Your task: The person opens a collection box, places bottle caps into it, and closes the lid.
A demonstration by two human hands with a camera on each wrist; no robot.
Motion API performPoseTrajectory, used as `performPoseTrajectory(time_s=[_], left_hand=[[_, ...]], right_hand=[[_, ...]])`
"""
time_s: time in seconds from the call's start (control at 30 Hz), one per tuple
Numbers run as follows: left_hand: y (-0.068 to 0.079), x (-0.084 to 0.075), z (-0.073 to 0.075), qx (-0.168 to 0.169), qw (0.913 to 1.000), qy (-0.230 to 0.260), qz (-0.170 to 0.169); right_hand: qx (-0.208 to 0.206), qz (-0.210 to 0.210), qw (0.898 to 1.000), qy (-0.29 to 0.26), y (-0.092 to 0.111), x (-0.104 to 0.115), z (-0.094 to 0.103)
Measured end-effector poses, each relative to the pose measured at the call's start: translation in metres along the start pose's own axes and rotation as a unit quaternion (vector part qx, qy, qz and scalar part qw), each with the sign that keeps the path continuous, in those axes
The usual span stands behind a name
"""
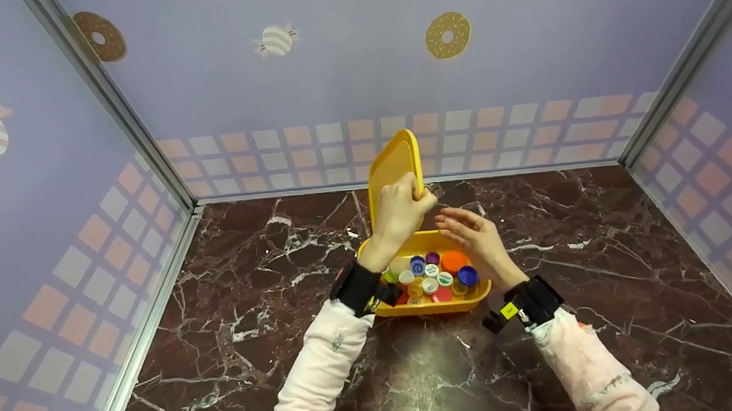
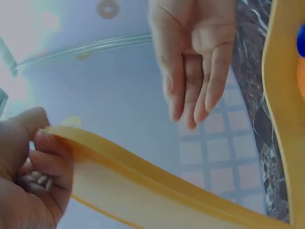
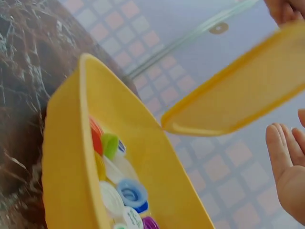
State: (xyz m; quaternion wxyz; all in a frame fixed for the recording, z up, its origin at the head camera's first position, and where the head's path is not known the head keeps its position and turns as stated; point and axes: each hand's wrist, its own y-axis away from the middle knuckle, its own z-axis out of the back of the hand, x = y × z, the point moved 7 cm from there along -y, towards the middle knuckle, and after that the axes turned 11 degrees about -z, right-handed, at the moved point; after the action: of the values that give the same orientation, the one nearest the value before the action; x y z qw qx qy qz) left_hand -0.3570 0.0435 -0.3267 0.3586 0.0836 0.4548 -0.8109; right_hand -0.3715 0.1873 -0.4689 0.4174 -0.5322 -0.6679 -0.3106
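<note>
My left hand grips the edge of a yellow plastic lid, held up on its side above the left part of a yellow box. In the left wrist view, the thumb and curled fingers pinch the lid's rim. Beside the box's right edge, my right hand is raised with its fingers extended, holding nothing; its palm shows in the left wrist view. Inside the box lie several bottle caps, among them an orange cap, a dark blue cap and a light blue cap.
The box stands on a dark red marbled tabletop with white veins. Lilac panels with a checked border enclose the back and both sides. A metal strip runs along the table's rear edge.
</note>
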Motion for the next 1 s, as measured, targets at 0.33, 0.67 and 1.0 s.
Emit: performPoseTrajectory(time_s=[0.33, 0.67, 1.0], left_hand=[[0.013, 0.004, 0.04, -0.121, 0.9881, 0.069, -0.065], [0.037, 0.013, 0.05, -0.147, 0.9303, 0.336, -0.014], [0.061, 0.033, 0.042, -0.168, 0.8581, 0.484, 0.035]], right_hand=[[-0.065, -0.022, 0.997, 0.024, 0.004, 0.016, 0.009], [-0.062, -0.021, 0.997, 0.037, -0.027, 0.002, 0.055], [-0.093, -0.03, 0.987, 0.126, -0.004, 0.042, 0.026]])
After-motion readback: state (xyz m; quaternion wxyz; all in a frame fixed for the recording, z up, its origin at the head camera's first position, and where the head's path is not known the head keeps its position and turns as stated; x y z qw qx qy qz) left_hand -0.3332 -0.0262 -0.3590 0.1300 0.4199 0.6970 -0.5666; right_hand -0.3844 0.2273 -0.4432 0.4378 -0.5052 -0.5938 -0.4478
